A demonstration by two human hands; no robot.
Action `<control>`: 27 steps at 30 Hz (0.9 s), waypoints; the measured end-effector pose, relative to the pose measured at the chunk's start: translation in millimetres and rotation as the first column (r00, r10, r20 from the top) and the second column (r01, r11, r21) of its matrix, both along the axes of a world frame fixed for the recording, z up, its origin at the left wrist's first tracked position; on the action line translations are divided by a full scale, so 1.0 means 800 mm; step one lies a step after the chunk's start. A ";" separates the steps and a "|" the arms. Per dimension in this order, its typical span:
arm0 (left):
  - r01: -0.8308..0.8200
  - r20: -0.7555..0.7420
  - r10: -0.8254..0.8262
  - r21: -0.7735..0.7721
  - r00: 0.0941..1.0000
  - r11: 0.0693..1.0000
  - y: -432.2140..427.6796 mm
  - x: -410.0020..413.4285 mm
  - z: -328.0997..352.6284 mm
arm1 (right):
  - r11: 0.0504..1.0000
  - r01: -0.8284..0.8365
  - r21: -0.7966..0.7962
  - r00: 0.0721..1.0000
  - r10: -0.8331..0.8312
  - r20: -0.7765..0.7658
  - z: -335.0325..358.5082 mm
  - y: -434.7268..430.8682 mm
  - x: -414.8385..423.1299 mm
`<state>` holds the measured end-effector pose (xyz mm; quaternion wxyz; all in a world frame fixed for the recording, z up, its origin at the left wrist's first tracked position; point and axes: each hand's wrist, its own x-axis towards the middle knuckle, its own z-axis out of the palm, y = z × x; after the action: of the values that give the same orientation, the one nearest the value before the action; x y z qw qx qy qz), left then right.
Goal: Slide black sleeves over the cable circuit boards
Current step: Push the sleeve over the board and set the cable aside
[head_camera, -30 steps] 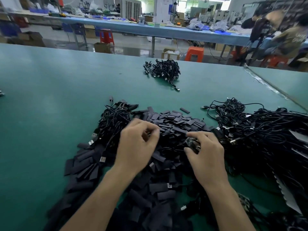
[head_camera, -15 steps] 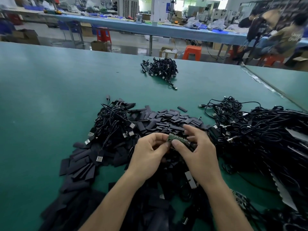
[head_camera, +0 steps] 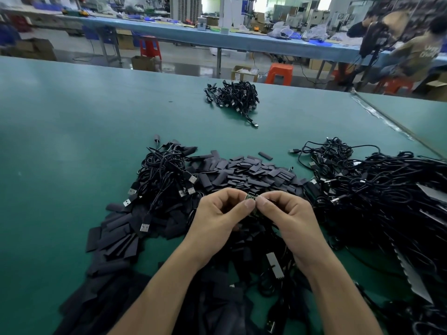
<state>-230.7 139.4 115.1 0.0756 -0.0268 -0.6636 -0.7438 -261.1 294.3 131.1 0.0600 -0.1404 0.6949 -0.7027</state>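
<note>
Both thumbs and forefingers pinch one small green circuit board [head_camera: 250, 197]. The left hand [head_camera: 217, 215] takes its left end and the right hand [head_camera: 289, 217] its right end, with the other fingers curled in. The board is held just above the heap, in front of the person. Whether a sleeve already sits on its right end cannot be told.

Step in hand, as judged: presenting a bare board for sleeving. The next move calls for one flat sleeve to be opened at its mouth, lined up with the board's narrow end, and drawn along its length without catching on the components.

Around the forearms lie black sleeves [head_camera: 116, 235]: flat, matt, rectangular strips, loosely overlapping. More are heaped just beyond the hands. Thin black cables [head_camera: 167, 170] with glossy jackets and bright metal USB plugs are tangled on the left, and a larger tangle [head_camera: 377, 197] spreads to the right. Farther out, a separate small bundle [head_camera: 232, 95] lies alone on the smooth green table [head_camera: 72, 122]. Beyond its far edge stand a blue bench [head_camera: 217, 39] and an orange stool [head_camera: 278, 73].
</note>
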 end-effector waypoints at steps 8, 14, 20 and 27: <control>0.063 0.016 -0.067 0.175 0.998 0.983 -0.001 -0.002 0.002 | 0.971 -0.113 -0.213 0.967 0.157 0.202 0.004 0.000 0.002; 0.055 0.003 -0.058 0.267 0.998 0.962 0.006 -0.005 0.002 | 0.961 -0.045 -0.275 0.963 0.114 0.243 0.009 -0.006 0.005; -0.150 -0.063 0.174 0.279 0.983 0.949 0.012 -0.003 0.010 | 0.947 0.071 -0.312 0.960 0.020 0.280 0.022 0.003 -0.001; -0.205 -0.182 0.279 0.343 0.943 0.917 0.008 0.007 0.036 | 0.785 0.614 -0.083 0.772 -0.576 0.268 0.010 0.024 -0.022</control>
<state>-225.4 145.7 143.9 0.2465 -0.0163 -0.5195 -0.8180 -278.9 313.3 138.8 -0.0983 0.1645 0.6308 -0.7519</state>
